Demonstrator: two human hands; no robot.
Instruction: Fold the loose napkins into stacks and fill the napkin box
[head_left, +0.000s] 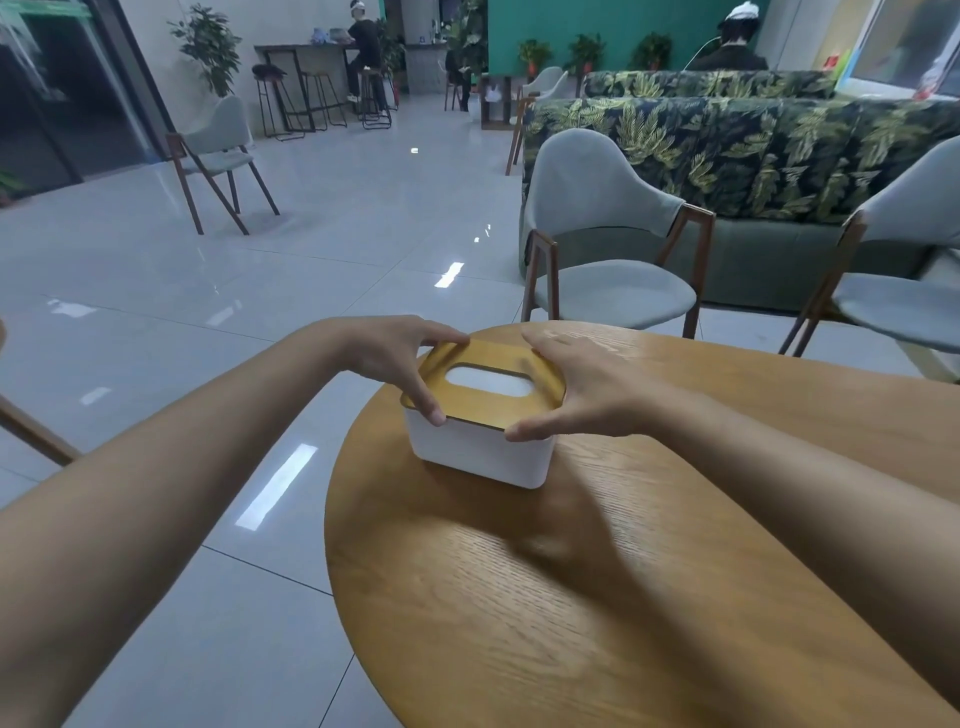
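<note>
The napkin box sits between the 2 hands, on the far left part of a round wooden table, close to its edge. The left hand grasps the left end of the lid, with the thumb on the near edge and the fingers curled over the far edge. The right hand grasps the right end the same way, its thumb tip on the near right corner and its fingers spread across the far side. Both forearms reach in from the bottom corners and meet at the box. The box has a plain white body with rounded corners, and the flat lid has a yellowish wood finish and a thin dark rim. The lid lies on top of the body; whether it is pressed fully home cannot be told. An oval opening in the middle of the lid shows white inside, but it is too blurred to say if that is napkins. There is 1 box, 1 lid and 1 table in view. Just beyond the table stand 2 grey padded chairs with dark wooden legs, 1 straight ahead and 1 at the right edge. Behind them is a sofa with a leaf print.
</note>
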